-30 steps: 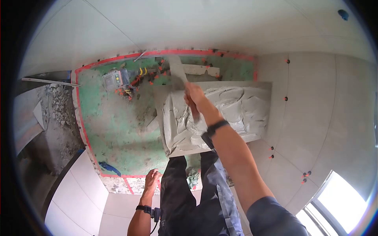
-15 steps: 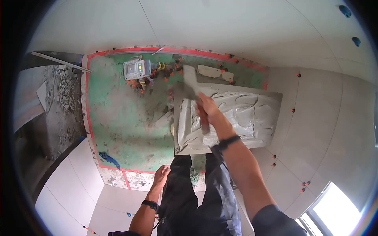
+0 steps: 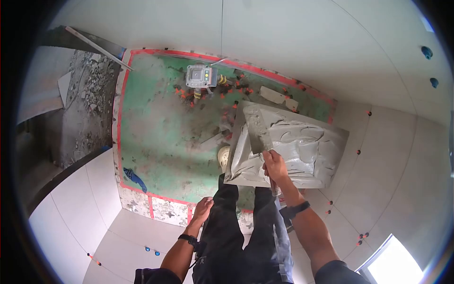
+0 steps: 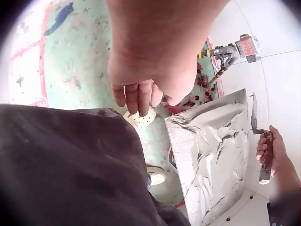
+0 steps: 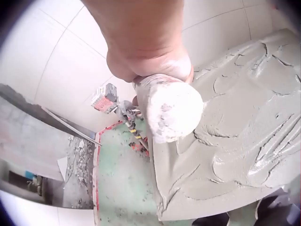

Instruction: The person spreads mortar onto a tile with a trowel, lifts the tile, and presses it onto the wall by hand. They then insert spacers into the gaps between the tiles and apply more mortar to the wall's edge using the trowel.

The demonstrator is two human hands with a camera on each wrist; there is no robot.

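Observation:
A large tile (image 3: 338,133) stands tilted before the person's legs, its upper face spread with wet grey mortar (image 3: 302,149) in ridges and swirls. My right hand (image 3: 275,165) grips a trowel (image 3: 259,136) by its reddish-brown handle (image 4: 266,155). In the head view the blade overlaps the mortar near the tile's left side. From the right wrist, the mortar-smeared handle end (image 5: 175,113) faces the camera and hides the blade. My left hand (image 3: 203,208) hangs beside the left thigh with loosely bent fingers (image 4: 132,99) and holds nothing.
A power tool with a boxy grey body (image 3: 201,76) stands on the green floor (image 3: 161,128) among scattered orange tile clips. A tile offcut (image 3: 279,98) lies behind the large tile. A blue cloth (image 3: 135,180) is at left, rubble (image 3: 92,90) beyond the threshold. Tiled walls surround the floor.
My right hand has drawn the trowel back toward the body, its blade passing from the tile's far left edge to over the mortar. The head view has turned; my left hand stays by the leg.

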